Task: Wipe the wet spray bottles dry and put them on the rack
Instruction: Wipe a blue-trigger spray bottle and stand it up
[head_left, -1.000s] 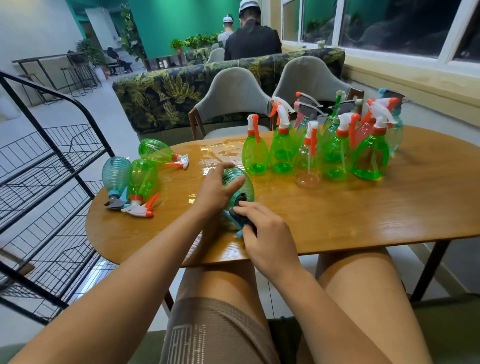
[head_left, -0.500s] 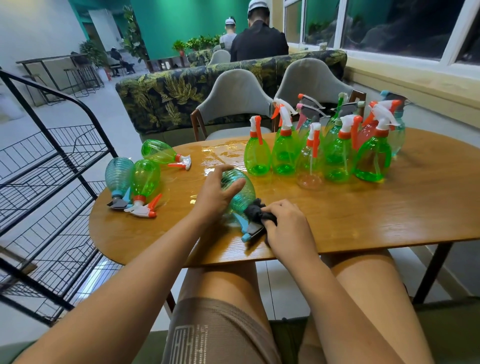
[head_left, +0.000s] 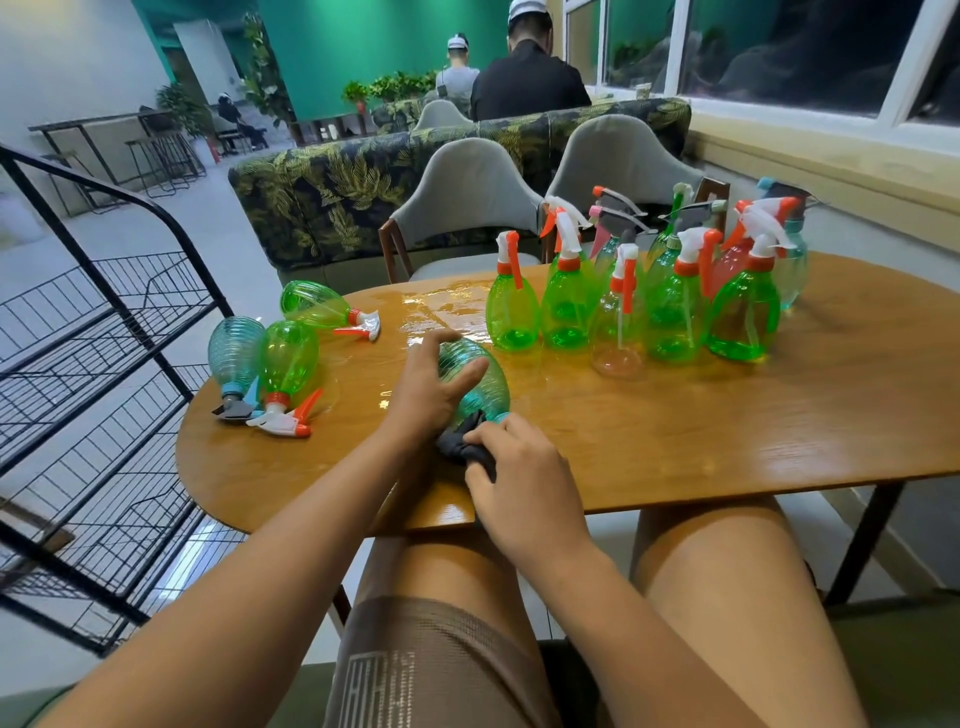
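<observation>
moved: right hand (head_left: 524, 488), pinching cloth (head_left: 460, 448), now sits nearer the bottle (head_left: 485, 387) neck.
left hand (head_left: 426, 395): grips bottle.
risk: wet bottle slips, rolls off table (head_left: 675, 441).

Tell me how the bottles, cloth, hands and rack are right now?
Teal bottle: on its side, gripped by the left hand.
Cloth: bunched in the right hand, against that bottle.
Three bottles at left: lying down.
Other bottles: standing upright.
Table: wet at its far side.
Rack: no bottles seen on it.
</observation>
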